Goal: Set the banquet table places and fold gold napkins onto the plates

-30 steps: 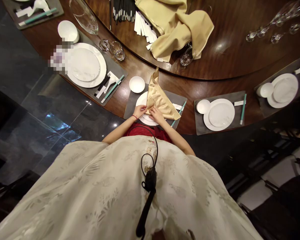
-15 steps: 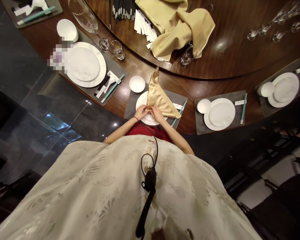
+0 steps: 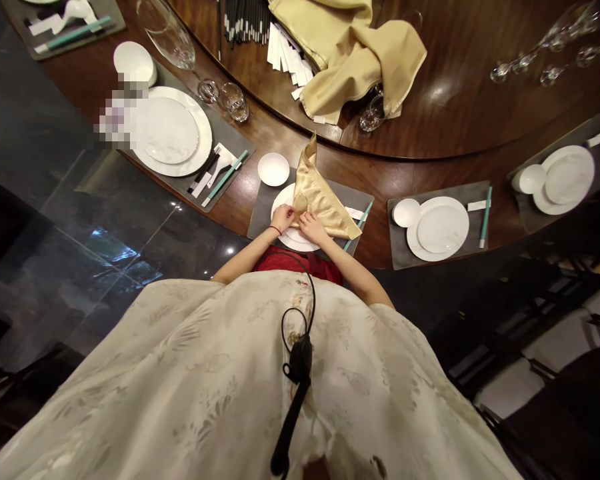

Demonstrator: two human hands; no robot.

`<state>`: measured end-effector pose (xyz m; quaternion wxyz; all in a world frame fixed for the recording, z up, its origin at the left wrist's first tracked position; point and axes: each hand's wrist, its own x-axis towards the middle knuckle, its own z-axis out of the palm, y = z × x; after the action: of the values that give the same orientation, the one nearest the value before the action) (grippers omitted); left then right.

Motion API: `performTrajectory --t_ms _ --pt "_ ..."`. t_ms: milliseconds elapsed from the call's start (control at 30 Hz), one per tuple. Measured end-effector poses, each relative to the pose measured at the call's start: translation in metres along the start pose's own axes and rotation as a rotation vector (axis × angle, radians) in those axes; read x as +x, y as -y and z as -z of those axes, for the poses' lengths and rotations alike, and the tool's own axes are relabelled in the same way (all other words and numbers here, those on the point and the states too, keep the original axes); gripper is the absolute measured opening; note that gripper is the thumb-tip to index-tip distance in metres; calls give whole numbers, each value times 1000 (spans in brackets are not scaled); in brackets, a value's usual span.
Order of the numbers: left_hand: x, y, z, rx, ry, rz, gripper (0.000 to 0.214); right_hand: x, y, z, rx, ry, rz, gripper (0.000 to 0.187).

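The left hand (image 3: 283, 218) and right hand (image 3: 313, 228) sit close together, fingertips pinching the near edge of a gold satin napkin (image 3: 320, 200) folded across a white plate (image 3: 281, 199), its tip at 12 o'clock.

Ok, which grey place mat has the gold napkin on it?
The grey mat under the left hand and right hand, with the gold napkin over its white plate. The left mat and right mat show bare plates.

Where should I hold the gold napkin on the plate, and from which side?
Probably the narrow tip of the gold napkin, from the far side: it rises free beyond the plate, while the left hand and right hand cover the near end.
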<state>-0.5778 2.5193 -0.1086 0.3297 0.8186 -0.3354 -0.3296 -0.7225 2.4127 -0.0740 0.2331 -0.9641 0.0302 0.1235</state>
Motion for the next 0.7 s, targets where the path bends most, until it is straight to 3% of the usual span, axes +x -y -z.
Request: performTrajectory --t_ms 167,333,433,567,700 --pt "-15 -5 13 -1 87 -88 37 2 -5 -8 5 -41 -25 45" --pt "-30 -3 16 -122 82 -114 52 8 -14 -3 86 -66 -135 31" --pt "-32 -3 14 -163 55 -126 42 15 -16 2 83 -64 -154 27" --pt "-22 -4 12 -50 31 -105 26 18 -16 8 60 -104 -196 28" --pt "-5 -3 7 22 -10 -22 17 11 -20 12 4 -113 -96 32"
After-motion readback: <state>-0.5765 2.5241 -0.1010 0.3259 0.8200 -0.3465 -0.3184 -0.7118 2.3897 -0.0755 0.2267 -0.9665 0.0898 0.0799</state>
